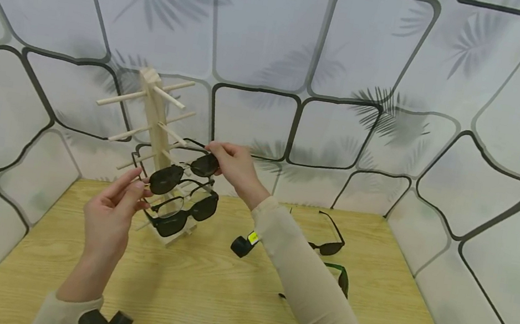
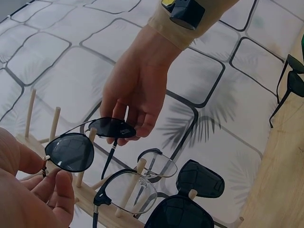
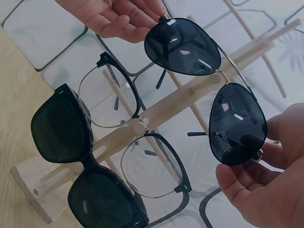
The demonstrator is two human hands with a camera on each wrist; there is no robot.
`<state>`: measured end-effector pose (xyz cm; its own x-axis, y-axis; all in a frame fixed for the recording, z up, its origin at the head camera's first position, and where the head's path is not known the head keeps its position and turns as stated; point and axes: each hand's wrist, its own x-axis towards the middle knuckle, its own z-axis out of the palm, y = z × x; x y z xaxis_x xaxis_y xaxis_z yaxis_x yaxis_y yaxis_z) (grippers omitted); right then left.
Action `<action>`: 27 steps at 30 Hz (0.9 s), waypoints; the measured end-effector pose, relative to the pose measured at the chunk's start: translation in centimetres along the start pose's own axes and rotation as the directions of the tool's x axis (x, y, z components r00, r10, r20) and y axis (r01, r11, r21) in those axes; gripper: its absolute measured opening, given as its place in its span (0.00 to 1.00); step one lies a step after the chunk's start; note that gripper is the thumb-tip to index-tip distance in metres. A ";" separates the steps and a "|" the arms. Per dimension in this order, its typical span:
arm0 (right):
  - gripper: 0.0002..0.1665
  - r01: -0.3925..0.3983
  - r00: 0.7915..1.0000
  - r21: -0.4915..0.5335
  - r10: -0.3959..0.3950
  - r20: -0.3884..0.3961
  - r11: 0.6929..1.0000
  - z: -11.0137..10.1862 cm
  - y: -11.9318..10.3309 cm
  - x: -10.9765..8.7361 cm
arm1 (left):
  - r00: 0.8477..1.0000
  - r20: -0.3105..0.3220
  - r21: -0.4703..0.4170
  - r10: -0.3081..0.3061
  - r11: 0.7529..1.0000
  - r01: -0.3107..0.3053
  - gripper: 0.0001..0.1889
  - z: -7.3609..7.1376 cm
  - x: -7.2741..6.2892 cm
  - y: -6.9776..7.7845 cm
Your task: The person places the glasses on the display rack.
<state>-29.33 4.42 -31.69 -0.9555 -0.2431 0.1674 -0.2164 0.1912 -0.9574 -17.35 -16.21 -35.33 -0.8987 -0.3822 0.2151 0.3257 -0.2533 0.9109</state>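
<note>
Head view: wooden table [image 1: 219, 301] hemmed by patterned walls behind and on both sides, with bare wood open toward the near edge. Wooden peg rack [image 1: 156, 113] standing at back left, upper pegs free, lower pegs carrying clear-lens glasses [image 1: 172, 204] and black sunglasses [image 1: 186, 215]. Aviator sunglasses [image 1: 184, 171] held level in front of the rack's middle pegs, above both hung pairs. Left hand [image 1: 112, 213] pinching the left lens end; right hand [image 1: 234, 166] pinching the right end, fingers curled on the frame. Two more pairs [image 1: 330, 245] lying on the table at right, well apart.
</note>
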 end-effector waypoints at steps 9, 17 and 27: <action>0.23 0.000 1.000 -0.012 0.000 -0.006 1.000 0.1 0.2 0.1 | 1.000 -0.008 -0.009 0.002 1.000 -0.002 0.17 0.0 0.2 -0.2; 0.23 0.002 1.000 -0.012 -0.002 0.011 1.000 0.2 0.5 0.0 | 1.000 -0.019 -0.016 0.007 1.000 -0.007 0.15 0.0 0.2 -0.3; 0.23 0.003 1.000 -0.012 -0.003 0.013 1.000 0.3 0.6 0.0 | 1.000 -0.023 -0.002 0.004 1.000 -0.004 0.15 -0.1 0.2 -0.4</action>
<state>-29.40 4.29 -32.33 -0.9521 -0.2557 0.1676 -0.2222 0.2022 -0.9538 -17.60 -16.29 -35.74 -0.8904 -0.4035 0.2106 0.3299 -0.2533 0.9094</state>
